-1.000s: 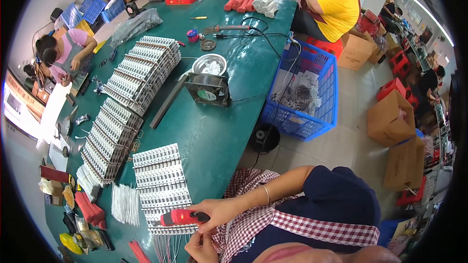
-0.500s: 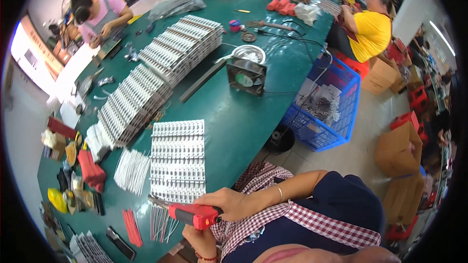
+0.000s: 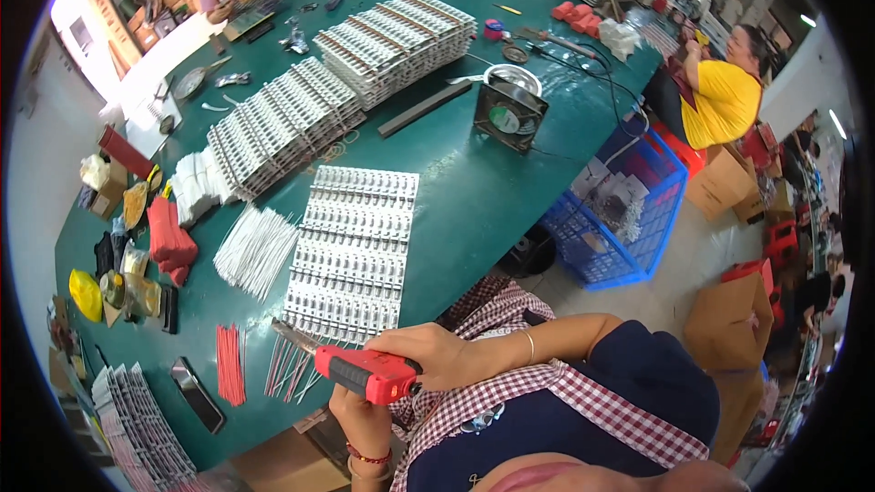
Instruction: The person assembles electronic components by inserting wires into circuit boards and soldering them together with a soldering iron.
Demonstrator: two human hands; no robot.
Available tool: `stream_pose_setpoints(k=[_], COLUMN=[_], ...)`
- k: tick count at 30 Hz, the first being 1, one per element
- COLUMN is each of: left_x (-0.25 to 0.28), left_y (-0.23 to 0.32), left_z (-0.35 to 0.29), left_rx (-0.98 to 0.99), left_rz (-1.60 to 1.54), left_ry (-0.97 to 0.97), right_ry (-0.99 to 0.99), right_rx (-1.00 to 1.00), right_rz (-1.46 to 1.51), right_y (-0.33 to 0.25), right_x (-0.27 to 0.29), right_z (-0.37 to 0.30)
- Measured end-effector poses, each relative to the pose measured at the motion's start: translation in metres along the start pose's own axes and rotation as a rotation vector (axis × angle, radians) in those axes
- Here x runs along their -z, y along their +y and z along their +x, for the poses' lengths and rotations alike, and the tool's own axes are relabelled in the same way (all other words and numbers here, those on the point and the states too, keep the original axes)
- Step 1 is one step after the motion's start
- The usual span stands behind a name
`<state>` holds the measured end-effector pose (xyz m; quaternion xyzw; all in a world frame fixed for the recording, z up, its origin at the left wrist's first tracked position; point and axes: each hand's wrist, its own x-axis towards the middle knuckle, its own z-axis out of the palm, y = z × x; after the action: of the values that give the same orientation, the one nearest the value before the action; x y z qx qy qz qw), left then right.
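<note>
From where I stand, the right hand [image 3: 428, 353] is wrapped around a red-and-black handheld tool [image 3: 369, 375], its metal nose pointing left and slightly away along the near edge of the white component panel [image 3: 354, 251]. That panel lies flat on the table [image 3: 460, 196], ahead and a little left of the hands, long axis running away from the person, the right hand nearer. The left hand [image 3: 357, 412] sits close below the tool, but I can't tell what its fingers grip.
</note>
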<state>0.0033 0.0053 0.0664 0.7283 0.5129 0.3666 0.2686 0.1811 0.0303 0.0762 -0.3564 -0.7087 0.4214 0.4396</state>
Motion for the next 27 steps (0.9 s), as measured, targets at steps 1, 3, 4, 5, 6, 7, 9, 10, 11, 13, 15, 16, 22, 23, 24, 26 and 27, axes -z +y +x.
stream_pose_setpoints(k=[1, 3, 4, 5, 6, 7, 9, 10, 11, 13, 15, 16, 22, 23, 24, 26, 27], left_x=[0.000, 0.000, -0.001, -0.001, -0.003, -0.005, -0.005, -0.005, -0.006, -0.008, -0.010, -0.010, 0.003, -0.001, -0.005, 0.002, 0.007], left_y=[-0.001, -0.001, 0.001, 0.002, 0.003, 0.004, 0.002, 0.001, 0.001, 0.003, 0.006, 0.008, 0.005, -0.007, -0.018, -0.032, -0.040], left_z=[0.000, 0.000, -0.001, -0.003, -0.003, -0.003, -0.003, -0.003, -0.001, 0.002, 0.006, 0.006, -0.015, -0.017, -0.014, -0.011, -0.012], left_rx=[-0.015, -0.046, -0.054, -0.038, -0.021, -0.023, -0.014, -0.004, -0.007, 0.023, -0.022, -0.061, 0.109, 0.072, 0.034, 0.001, 0.017], left_rz=[-0.008, 0.029, 0.022, 0.030, 0.038, 0.040, 0.035, 0.034, 0.036, -0.017, -0.022, -0.024, 0.100, 0.079, 0.068, 0.085, 0.127], left_ry=[-0.015, -0.009, -0.016, 0.015, 0.047, 0.083, 0.060, 0.042, 0.040, 0.096, 0.111, 0.128, 0.021, 0.073, 0.118, 0.197, 0.195], right_ry=[0.018, 0.027, 0.036, 0.053, 0.068, 0.044, 0.048, 0.048, 0.051, 0.031, 0.048, 0.060, 0.013, 0.022, 0.033, 0.120, 0.199], right_rx=[0.019, 0.020, 0.017, 0.025, 0.034, 0.013, 0.002, -0.005, -0.003, 0.013, 0.027, 0.038, -0.052, -0.211, -0.376, -0.530, -0.501], right_rz=[0.004, 0.015, 0.007, 0.018, 0.030, 0.069, 0.060, 0.054, 0.055, 0.064, 0.048, 0.036, 0.074, 0.112, 0.144, 0.395, 0.467], right_y=[0.000, 0.000, 0.001, 0.001, 0.002, -0.001, 0.000, 0.002, 0.004, 0.009, 0.009, 0.007, 0.020, 0.026, 0.032, 0.036, 0.042], right_x=[-0.001, -0.002, -0.002, -0.002, -0.002, 0.001, 0.002, 0.002, 0.001, 0.000, 0.001, 0.001, -0.005, -0.009, -0.006, 0.007, 0.014], right_z=[-0.001, -0.003, -0.005, -0.007, -0.008, -0.006, -0.008, -0.008, -0.008, -0.007, -0.007, -0.009, -0.013, -0.018, -0.023, -0.012, -0.006])
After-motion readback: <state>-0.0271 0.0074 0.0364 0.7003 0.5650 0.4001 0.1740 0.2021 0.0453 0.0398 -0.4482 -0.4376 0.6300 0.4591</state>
